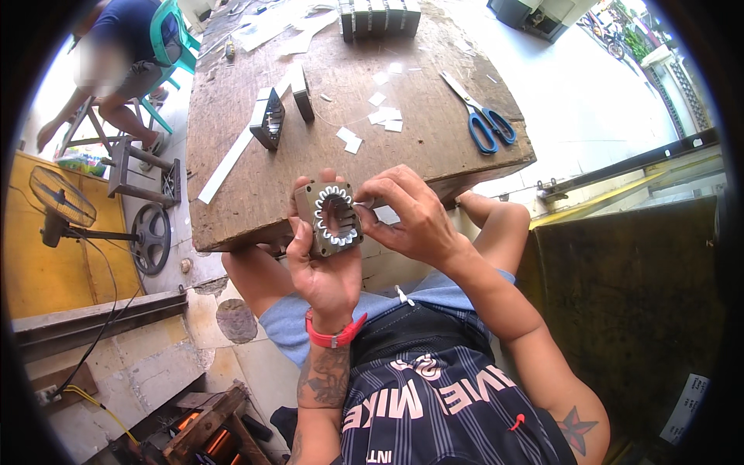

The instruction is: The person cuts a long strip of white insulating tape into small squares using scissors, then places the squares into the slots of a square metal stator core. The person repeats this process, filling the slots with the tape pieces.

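Observation:
My left hand (pixel 329 283), with a red band at its wrist, holds a squarish metal stator core (pixel 308 208) just off the table's near edge. White paper slot liners (pixel 342 241) ring the core's round opening, their ends looped over the slots. At the core's right side, my right hand (pixel 417 221) has its thumb and fingers pinched together; what lies between them is too small to make out. On the table beyond, a second core (pixel 267 120) stands on edge on a long white paper strip (pixel 226 169), with a dark block (pixel 302 94) beside it.
Blue-handled scissors (pixel 487 128) lie on the wooden table (pixel 418 147) at the right, near small white paper pieces (pixel 385 116). A row of cores (pixel 380 19) stands at the far edge. A fan (pixel 62 198) is at the left. Another person (pixel 128 46) sits by a teal chair (pixel 167 35).

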`<state>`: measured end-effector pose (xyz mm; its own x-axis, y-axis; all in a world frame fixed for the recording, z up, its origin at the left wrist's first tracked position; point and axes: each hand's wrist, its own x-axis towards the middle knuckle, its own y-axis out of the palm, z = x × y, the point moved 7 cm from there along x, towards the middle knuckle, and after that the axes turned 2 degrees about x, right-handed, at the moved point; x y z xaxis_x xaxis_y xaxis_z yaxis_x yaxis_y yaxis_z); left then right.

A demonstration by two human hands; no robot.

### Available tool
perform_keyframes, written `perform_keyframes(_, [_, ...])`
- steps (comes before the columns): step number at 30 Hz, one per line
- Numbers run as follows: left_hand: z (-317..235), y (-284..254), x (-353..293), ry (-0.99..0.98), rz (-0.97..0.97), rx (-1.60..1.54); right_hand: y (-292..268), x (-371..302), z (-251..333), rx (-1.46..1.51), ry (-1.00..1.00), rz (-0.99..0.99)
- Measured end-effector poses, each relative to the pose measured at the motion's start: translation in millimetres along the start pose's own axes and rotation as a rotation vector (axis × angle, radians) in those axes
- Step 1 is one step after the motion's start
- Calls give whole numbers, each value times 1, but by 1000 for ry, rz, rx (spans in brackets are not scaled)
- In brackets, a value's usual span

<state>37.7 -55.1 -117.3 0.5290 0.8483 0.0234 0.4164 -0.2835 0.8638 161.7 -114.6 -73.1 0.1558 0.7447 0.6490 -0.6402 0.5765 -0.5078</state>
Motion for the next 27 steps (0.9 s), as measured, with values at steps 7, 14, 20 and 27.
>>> perform_keyframes(7, [-3, -3, 1, 40, -30, 102, 2, -4, 7, -12, 8, 97])
perform_keyframes(14, [-4, -3, 1, 46, -40, 71, 8, -9, 1, 34, 62, 38])
perform_keyframes(20, [-5, -9, 1, 49, -71, -26, 19, -21, 9, 103, 120, -71])
perform_keyframes(27, [-7, -34, 7, -76, -142, -302, 9, 26, -53, -282, 342, -50])
